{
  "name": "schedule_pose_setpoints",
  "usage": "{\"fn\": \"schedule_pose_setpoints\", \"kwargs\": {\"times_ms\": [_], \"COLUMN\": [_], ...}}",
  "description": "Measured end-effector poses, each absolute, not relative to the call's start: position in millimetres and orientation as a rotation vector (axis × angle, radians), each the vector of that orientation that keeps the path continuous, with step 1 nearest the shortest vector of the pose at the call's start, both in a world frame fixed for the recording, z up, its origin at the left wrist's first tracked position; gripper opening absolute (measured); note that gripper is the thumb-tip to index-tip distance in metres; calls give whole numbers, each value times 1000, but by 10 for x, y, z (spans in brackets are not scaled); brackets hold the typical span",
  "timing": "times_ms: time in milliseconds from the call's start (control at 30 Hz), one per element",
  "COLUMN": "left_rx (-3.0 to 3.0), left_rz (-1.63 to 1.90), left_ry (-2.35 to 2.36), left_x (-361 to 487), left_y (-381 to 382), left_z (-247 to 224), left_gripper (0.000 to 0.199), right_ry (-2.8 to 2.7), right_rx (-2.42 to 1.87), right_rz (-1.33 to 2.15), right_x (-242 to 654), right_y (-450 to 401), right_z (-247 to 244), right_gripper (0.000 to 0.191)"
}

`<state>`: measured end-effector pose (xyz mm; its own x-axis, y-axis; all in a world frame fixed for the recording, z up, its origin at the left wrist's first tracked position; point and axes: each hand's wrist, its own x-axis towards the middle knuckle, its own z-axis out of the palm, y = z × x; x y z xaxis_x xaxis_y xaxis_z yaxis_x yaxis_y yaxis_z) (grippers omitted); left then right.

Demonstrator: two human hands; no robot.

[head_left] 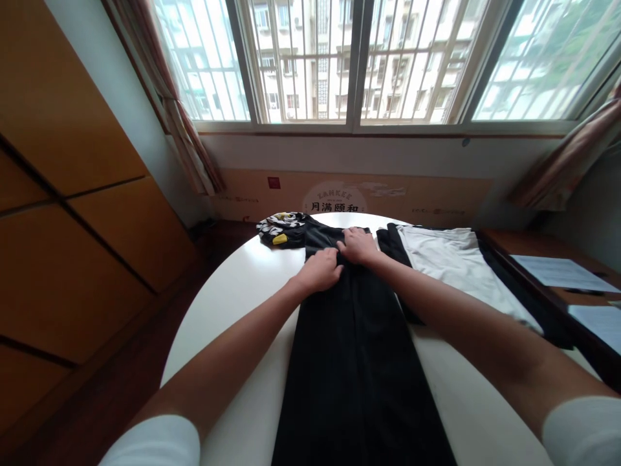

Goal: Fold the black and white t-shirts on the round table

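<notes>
Long black trousers [356, 362] lie stretched along the white table, running from its far edge toward me. My left hand [321, 268] rests on the upper part of the black cloth, palm down, its fingers slightly bent and the thumb apart. Just beyond and to its right, my right hand [358, 244] presses on the same cloth near the far end, fingers loosely spread. The two hands almost touch. Small creases show in the fabric around them. The undersides of both hands are hidden.
A patterned black, white and yellow cloth [284, 230] lies at the far left of the round table [233, 304]. To the right are a white garment [441, 259] and dark cloth under it. A brown desk with papers [563, 270] adjoins; orange cabinets [68, 272] stand left.
</notes>
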<state>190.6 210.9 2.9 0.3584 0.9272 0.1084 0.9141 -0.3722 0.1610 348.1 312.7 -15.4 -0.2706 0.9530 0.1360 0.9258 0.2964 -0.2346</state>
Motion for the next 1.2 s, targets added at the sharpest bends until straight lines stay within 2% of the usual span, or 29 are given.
{"fn": "schedule_pose_setpoints", "kwargs": {"times_ms": [133,267,333,400,533,633,767,833,967,1133,1200], "left_rx": [2432,2299,2269,2265,2269,2308,2339,2336,2408,2634,2596], "left_rz": [63,-18,-6,53,166,191,257,288,301,223,121], "left_ry": [1711,1822,1845,1861,1960,2019,2036,2046,2057,1783,1699], "left_x": [1913,1785,1737,1695,1590,1518,1474,1466,1488,1709,1849], "left_y": [2077,2074,2097,2150,2325,2438,2485,2473,2424,2472,2561], "left_z": [-125,-127,-117,-130,-213,-275,-314,-314,-270,-173,-157], "left_gripper": [79,114,123,116,77,68,63,60,58,74,83], "right_ry": [-2408,-2407,-2404,-2403,-2387,-2404,-2690,-2798,-2823,-2865,-2883], "right_rx": [-1747,-1797,-1821,-1839,-1882,-1870,-1332,-1065,-929,-543,-374], "right_rz": [337,376,378,377,387,364,229,273,378,491,412], "right_x": [3465,3579,3624,3650,3647,3580,3448,3417,3475,3599,3593], "right_y": [3116,3149,3138,3106,2960,2702,2119,1792,1201,552,360], "right_z": [-298,-320,-306,-289,-230,-173,-172,-189,-129,-2,-74], "right_gripper": [67,76,79,81,84,89,81,80,86,89,82]}}
